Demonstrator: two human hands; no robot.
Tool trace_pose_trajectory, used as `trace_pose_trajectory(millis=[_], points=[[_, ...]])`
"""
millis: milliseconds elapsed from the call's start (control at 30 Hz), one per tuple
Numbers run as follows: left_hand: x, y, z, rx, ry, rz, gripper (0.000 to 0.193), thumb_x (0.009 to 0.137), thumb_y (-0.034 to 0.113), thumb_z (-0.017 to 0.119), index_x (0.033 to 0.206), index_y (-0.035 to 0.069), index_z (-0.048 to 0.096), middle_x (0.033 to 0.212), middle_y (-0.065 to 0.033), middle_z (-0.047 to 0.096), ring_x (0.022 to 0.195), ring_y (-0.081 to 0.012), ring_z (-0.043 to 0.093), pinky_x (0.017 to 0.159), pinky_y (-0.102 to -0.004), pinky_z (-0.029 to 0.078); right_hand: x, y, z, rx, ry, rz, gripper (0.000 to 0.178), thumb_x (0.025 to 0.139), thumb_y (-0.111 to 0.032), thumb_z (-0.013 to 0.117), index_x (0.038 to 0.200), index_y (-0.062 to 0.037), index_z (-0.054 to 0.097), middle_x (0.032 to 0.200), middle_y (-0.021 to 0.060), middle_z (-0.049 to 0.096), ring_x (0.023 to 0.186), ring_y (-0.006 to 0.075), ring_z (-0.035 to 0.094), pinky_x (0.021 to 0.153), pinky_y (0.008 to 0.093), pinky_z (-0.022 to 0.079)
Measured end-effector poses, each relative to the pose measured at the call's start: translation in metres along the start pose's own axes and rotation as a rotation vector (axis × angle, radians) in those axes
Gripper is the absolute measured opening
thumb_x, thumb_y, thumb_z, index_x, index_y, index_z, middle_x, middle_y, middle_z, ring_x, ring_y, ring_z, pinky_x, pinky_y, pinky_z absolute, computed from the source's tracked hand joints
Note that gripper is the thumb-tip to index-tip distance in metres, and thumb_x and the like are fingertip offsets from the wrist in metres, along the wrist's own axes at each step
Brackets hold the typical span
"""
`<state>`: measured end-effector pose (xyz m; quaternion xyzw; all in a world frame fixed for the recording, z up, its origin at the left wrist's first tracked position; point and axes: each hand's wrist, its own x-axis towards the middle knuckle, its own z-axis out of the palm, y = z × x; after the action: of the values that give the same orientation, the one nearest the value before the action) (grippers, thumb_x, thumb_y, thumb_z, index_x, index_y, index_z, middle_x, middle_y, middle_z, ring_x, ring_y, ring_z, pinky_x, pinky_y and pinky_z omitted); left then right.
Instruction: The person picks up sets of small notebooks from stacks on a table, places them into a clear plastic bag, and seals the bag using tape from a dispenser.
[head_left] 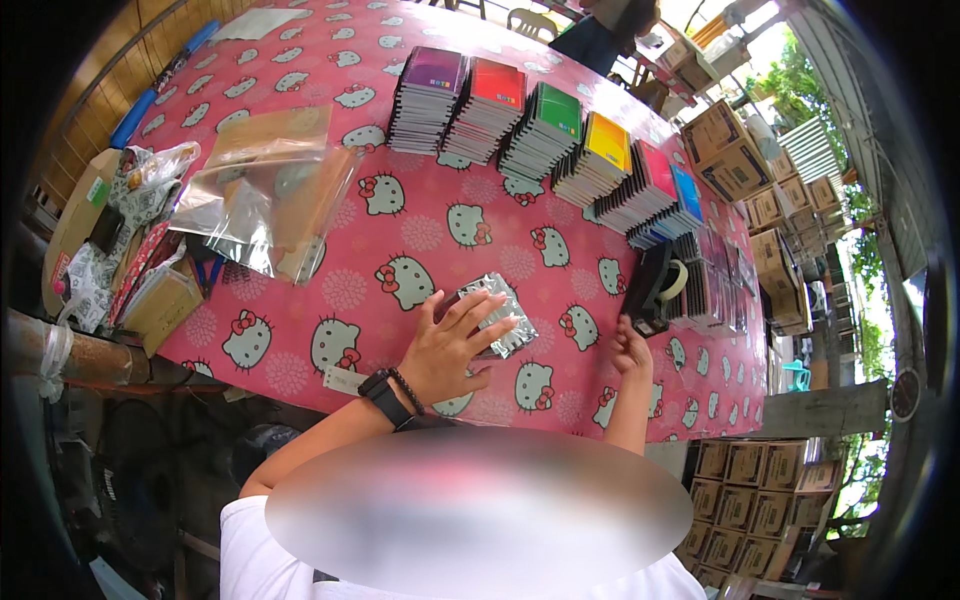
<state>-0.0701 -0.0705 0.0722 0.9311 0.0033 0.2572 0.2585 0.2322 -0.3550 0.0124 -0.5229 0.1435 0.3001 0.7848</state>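
My left hand (448, 350) lies with its fingers spread over a small packet in shiny clear plastic (508, 328), pressing it to the table. What is inside the wrap is mostly covered by glare and my fingers. My right hand (630, 352) is closed, its fingertips drawn together at the near end of a black tape dispenser (648, 300). A roll of pale tape (675, 280) sits in that dispenser. Whatever my right fingertips pinch is too small to make out.
Stacks of spiral notebooks run across the table (420, 235): purple (433, 70), red, green (556, 110), yellow, pink and blue. Wrapped packs (708, 285) stand beyond the dispenser. Plastic bags (265, 200) lie at left, near a cluttered box (165, 300). Cartons (725, 150) stand at right.
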Motion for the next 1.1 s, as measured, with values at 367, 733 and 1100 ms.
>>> trace_pose_trajectory(millis=[367, 733, 1100], points=[[0.002, -0.003, -0.008, 0.002, 0.01, -0.039, 0.075, 0.059, 0.027, 0.073, 0.129, 0.025, 0.047, 0.144, -0.0141, 0.029, 0.133, -0.027, 0.026, 0.103, -0.0467, 0.022, -0.094, 0.021, 0.283, -2.18, -0.87, -0.619, 0.049, 0.069, -0.048, 0.071, 0.073, 0.0003, 0.062, 0.065, 0.0132, 0.06, 0.058, 0.0266, 0.056, 0.056, 0.0386, 0.042], [0.012, 0.002, -0.018, 0.287, -0.052, 0.024, 0.08, 0.063, 0.023, 0.07, 0.134, 0.009, 0.036, 0.142, -0.0102, 0.031, 0.135, -0.0265, 0.023, 0.108, -0.0503, 0.012, -0.039, 0.097, 0.159, -0.75, -0.429, 0.079, 0.031, 0.086, -0.034, 0.061, 0.095, -0.0042, 0.058, 0.076, 0.0014, 0.059, 0.063, 0.0089, 0.051, 0.055, 0.0211, 0.04], [0.028, -0.031, 0.002, -1.025, 0.13, -0.105, 0.109, 0.052, 0.015, 0.088, 0.138, 0.012, 0.022, 0.114, -0.0067, 0.046, 0.111, -0.0217, 0.047, 0.098, -0.0382, 0.038, -0.089, 0.098, 0.105, -0.34, -0.562, -0.327, 0.05, 0.071, -0.009, 0.07, 0.116, -0.0034, 0.05, 0.103, 0.0042, 0.059, 0.094, 0.0126, 0.056, 0.08, 0.0269, 0.046]])
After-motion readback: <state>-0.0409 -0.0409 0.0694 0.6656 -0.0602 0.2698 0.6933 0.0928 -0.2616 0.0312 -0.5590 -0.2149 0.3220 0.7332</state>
